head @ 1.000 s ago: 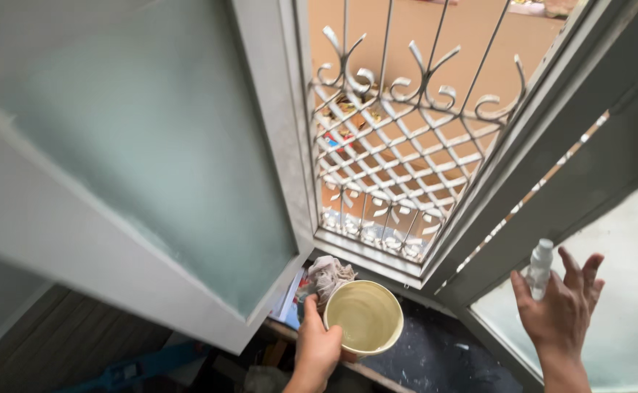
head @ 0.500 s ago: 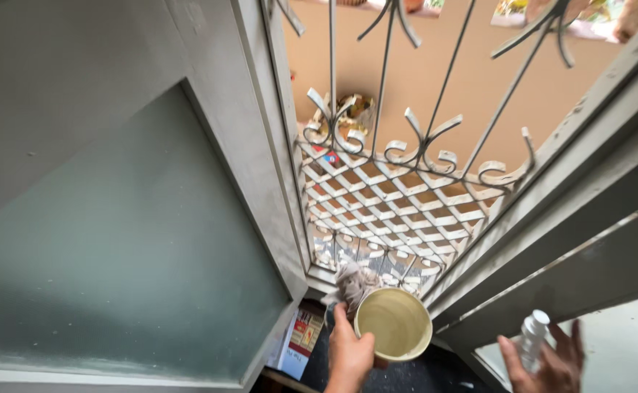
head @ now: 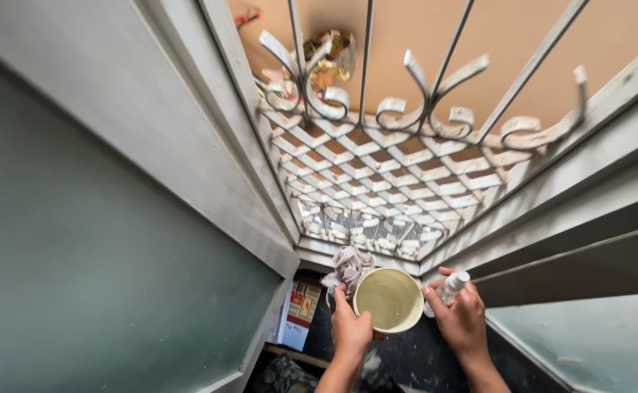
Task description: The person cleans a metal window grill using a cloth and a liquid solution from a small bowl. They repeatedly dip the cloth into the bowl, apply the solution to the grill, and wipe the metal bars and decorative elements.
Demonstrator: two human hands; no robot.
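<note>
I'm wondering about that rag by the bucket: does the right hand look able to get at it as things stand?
Probably not readily. The right hand already grips a small white bottle, and the cream bucket, held by the left hand, sits between it and the rag.

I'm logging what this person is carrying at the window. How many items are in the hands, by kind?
Cream round containers: 1, the bucket, held by the left hand
Crumpled grey cloths: 1, the rag, at the same hand
White bottles: 1, the small bottle, in the right hand
Total: 3
</note>
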